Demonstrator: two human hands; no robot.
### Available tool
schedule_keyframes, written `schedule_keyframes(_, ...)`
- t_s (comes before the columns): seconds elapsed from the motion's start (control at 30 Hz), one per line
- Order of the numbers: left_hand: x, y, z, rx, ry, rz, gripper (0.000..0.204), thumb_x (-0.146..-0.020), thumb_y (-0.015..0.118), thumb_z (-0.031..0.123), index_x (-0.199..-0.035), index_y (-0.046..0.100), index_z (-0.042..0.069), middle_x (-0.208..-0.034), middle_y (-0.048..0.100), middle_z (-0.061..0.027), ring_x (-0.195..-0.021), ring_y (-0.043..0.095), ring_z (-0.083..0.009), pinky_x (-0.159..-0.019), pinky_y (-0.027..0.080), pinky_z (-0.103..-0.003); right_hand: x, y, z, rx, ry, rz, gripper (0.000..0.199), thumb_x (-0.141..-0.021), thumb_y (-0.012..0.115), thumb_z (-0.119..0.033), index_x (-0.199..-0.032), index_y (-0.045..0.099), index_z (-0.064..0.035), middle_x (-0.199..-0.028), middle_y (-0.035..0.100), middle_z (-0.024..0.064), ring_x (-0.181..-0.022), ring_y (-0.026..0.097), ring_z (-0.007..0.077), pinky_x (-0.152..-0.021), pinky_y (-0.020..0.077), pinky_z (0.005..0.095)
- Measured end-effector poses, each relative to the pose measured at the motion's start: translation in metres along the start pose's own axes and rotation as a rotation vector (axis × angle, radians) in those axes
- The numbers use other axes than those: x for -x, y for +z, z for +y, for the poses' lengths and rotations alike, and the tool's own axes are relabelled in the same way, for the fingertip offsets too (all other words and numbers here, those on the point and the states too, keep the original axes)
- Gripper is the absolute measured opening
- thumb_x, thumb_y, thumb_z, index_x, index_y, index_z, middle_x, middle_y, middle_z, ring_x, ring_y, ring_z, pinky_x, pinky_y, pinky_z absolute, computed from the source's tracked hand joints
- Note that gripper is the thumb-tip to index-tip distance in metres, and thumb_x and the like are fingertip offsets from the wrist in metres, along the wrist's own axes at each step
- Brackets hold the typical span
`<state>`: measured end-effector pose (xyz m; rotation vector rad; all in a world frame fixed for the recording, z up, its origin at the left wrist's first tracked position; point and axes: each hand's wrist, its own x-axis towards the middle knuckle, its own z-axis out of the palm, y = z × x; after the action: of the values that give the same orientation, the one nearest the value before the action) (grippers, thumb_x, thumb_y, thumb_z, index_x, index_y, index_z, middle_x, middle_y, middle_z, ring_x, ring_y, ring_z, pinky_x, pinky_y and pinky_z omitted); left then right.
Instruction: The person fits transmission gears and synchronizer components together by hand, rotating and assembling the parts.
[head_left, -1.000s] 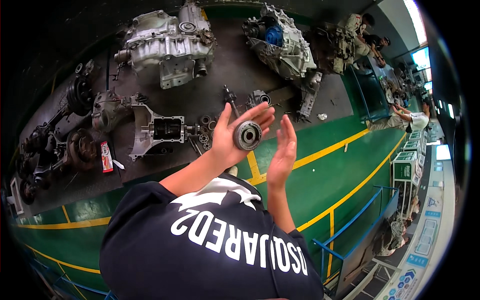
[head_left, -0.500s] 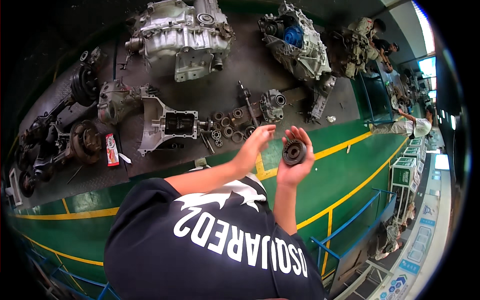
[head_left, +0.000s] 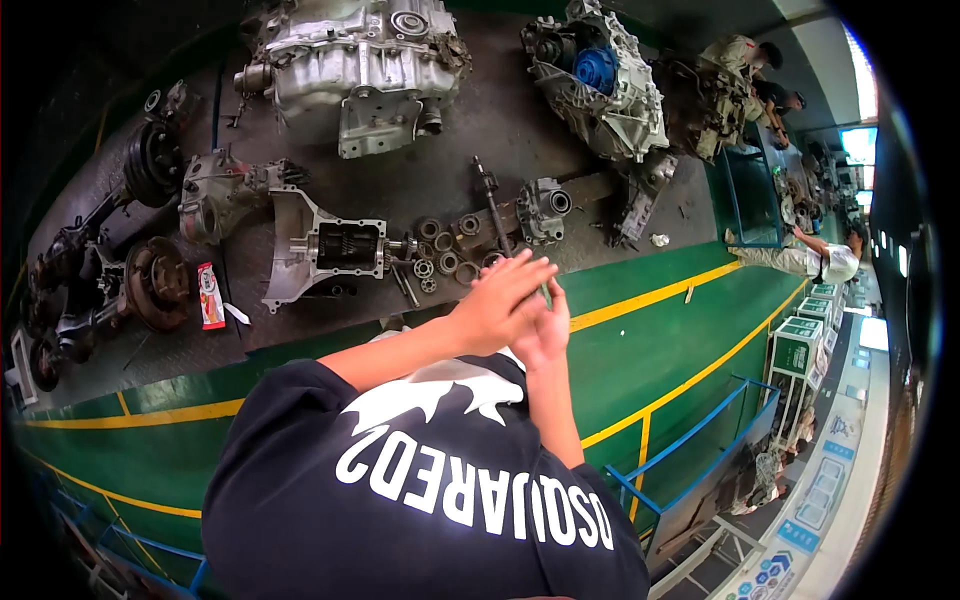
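Green floor [head_left: 620,370] runs below and to the right of a dark bench [head_left: 490,95]. On the bench stands a big silver casing [head_left: 365,80], with a lighter casing [head_left: 620,110] carrying a blue part to its right. Nearer the person are an open gearbox [head_left: 352,247] with its gears exposed, a rusty drum [head_left: 157,284] at the left, a small housing [head_left: 543,212] and, just beside that, a long thin shaft [head_left: 493,200].

In front of the shaft's lower end, in the view, come the hands. The step in hand seems to be handling something small, held in the air rather than worked on the bench; a next move would call for parting the palms without letting anything slip. The left hand [head_left: 500,305] lies over the right, its back up and its fingers stretched toward the upper right. The right hand [head_left: 545,332] comes from below with fingers raised and bent against it. The two are pressed together at the palms; neither visibly pinches anything.

Loose rings [head_left: 445,242] lie beyond the left wrist. The handled part, if there is one, is probably enclosed between the palms: none of it shows, so I cannot tell.
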<state>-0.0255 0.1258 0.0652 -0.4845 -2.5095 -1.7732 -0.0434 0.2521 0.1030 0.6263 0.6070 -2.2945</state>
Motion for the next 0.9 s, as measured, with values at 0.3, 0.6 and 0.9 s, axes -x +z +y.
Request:
schedule_keyframes(0.3, 0.013, 0.001, -0.076, -0.166, -0.411, 0.065, 0.059, -0.098, 0.062, 0.031, -0.147, 0.046, 0.001, -0.145, 0.051, -0.0238, -0.131, 0.054, -0.0418, -0.109, 0.046, -0.045, -0.107, -0.221, -0.068, 0.118, 0.079, 0.520, 0.020, -0.087, 0.063, -0.007, -0.106, 0.057, -0.0083, -0.086, 0.062, 0.0085, -0.075, 0.059, 0.0208, -0.064, 0.0513, 0.0354)
schedule_keyframes(0.6, 0.299, 0.029, -0.226, 0.019, -1.460, 0.462, 0.032, -0.097, 0.062, 0.026, -0.117, 0.067, 0.001, -0.096, 0.073, -0.0133, -0.087, 0.071, -0.0260, -0.075, 0.056, -0.037, -0.215, -0.251, -0.049, 1.859, -0.077, 0.184, 0.035, -0.073, 0.066, -0.013, -0.107, 0.060, -0.0069, -0.084, 0.065, 0.0227, -0.088, 0.066, 0.0435, -0.083, 0.0533, 0.0481)
schedule_keyframes(0.9, 0.315, 0.078, -0.138, 0.431, -1.695, 0.915, 0.026, -0.103, 0.059, 0.022, -0.122, 0.065, 0.006, -0.108, 0.070, -0.0069, -0.079, 0.068, -0.0160, -0.062, 0.051, -0.028, -0.244, -0.136, -0.048, 2.195, -0.308, -0.262, 0.037, -0.073, 0.070, -0.008, -0.108, 0.058, -0.0085, -0.108, 0.058, 0.0225, -0.102, 0.059, 0.0459, -0.086, 0.0551, 0.0528)
